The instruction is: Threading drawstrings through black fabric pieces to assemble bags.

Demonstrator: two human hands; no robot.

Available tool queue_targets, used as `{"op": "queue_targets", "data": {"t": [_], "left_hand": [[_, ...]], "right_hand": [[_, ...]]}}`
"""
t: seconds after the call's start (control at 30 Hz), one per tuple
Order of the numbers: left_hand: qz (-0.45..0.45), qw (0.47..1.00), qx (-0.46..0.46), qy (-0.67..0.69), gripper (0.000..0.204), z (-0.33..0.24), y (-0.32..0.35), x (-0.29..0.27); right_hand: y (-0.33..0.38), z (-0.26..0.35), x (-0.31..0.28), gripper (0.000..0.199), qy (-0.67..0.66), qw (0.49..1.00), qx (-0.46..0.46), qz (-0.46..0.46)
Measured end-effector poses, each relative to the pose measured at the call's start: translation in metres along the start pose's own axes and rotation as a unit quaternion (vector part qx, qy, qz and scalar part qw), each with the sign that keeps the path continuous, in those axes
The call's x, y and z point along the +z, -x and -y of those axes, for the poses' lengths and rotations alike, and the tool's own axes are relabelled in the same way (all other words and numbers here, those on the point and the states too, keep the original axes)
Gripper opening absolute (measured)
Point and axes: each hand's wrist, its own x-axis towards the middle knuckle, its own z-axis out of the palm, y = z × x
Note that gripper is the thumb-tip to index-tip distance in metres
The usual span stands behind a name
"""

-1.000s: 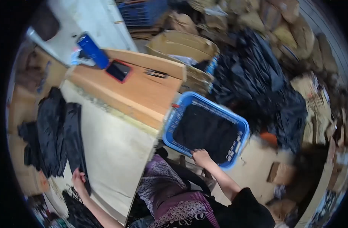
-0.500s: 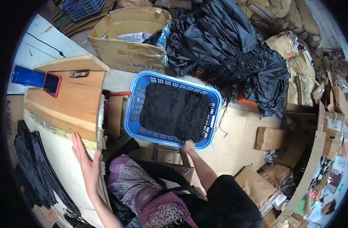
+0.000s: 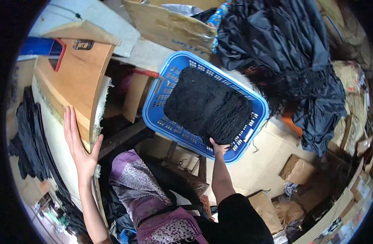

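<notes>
Off the right edge of the tabletop, we note black cords in a blue basket. Left hand splayed, right hand at the cords, grip unclear; a one-sided tug might tip the basket.
</notes>
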Motion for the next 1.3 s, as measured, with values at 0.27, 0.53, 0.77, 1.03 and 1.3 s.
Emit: {"op": "queue_targets", "data": {"t": [0.27,0.53,0.77,1.03,1.3], "left_hand": [[0.015,1.000,-0.013,-0.016,0.089,0.003,0.001,-0.001],[0.011,1.000,-0.006,0.001,0.089,0.000,-0.006,-0.002],[0.022,0.999,-0.007,-0.024,0.089,0.006,0.000,-0.005],[0.022,1.000,-0.002,-0.022,0.090,0.007,-0.002,-0.003],[0.018,1.000,0.000,-0.020,0.091,0.006,-0.003,-0.004]], "right_hand": [[-0.023,0.013,0.001,0.130,0.083,0.994,0.070,0.007],[-0.073,-0.018,0.010,0.124,-0.033,0.988,-0.115,0.102],[0.021,0.044,0.023,0.114,0.028,0.999,0.043,0.010],[-0.038,0.006,0.000,0.051,-0.077,0.989,-0.120,-0.022],[-0.017,-0.041,-0.070,0.033,-0.501,0.823,-0.132,0.232]]}}
